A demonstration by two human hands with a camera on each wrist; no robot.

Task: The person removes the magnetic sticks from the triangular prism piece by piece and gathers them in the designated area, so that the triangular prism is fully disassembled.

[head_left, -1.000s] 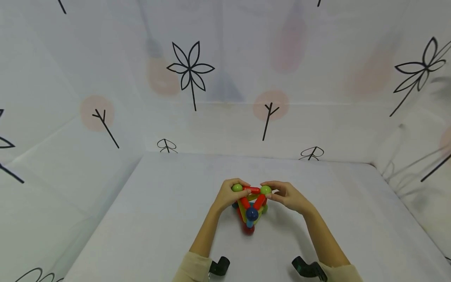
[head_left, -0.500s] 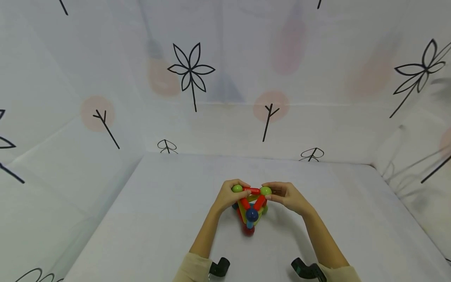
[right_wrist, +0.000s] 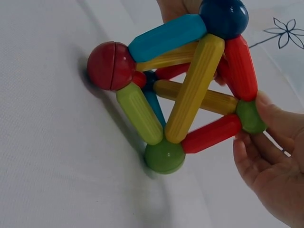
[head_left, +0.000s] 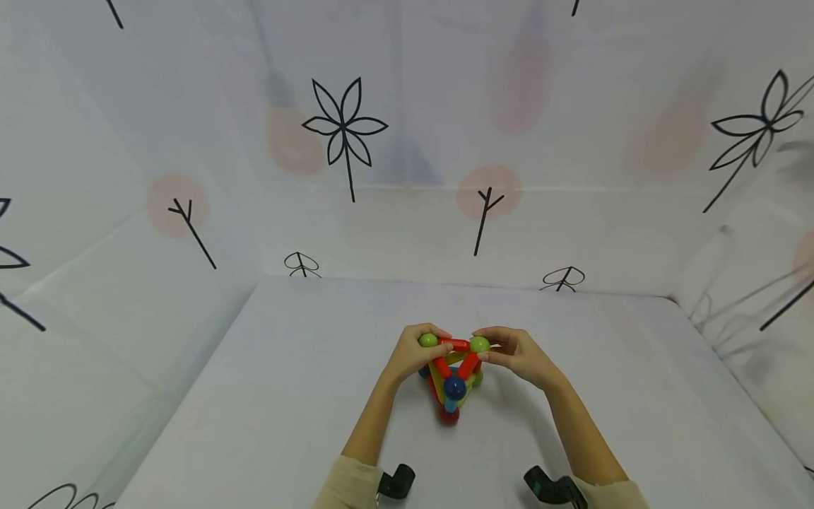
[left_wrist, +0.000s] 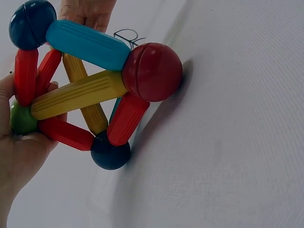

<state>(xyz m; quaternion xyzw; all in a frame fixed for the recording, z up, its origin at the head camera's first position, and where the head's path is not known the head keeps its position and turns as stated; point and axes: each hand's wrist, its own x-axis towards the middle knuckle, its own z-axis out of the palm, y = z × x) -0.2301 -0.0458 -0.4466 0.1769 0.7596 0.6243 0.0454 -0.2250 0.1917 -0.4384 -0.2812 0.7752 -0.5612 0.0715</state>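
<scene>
Left hand (head_left: 407, 353) grips a green ball (head_left: 428, 340) of the rod frame (right_wrist: 195, 89); right hand (head_left: 523, 355) pinches another green ball (head_left: 480, 344). Frame stands on the table (head_left: 286, 424). Landmark: red ball (head_left: 448, 414), low at the near corner. Both held balls above and beyond it, one each side. Upper blue ball (head_left: 454, 387) over it, joined by a light-blue rod (left_wrist: 88, 40). Lower blue ball (left_wrist: 110, 150) beyond it, leftward, via red rod (left_wrist: 128, 118). Lower green ball (right_wrist: 165, 156) beyond it, rightward, via lime rod (right_wrist: 139, 114).
</scene>
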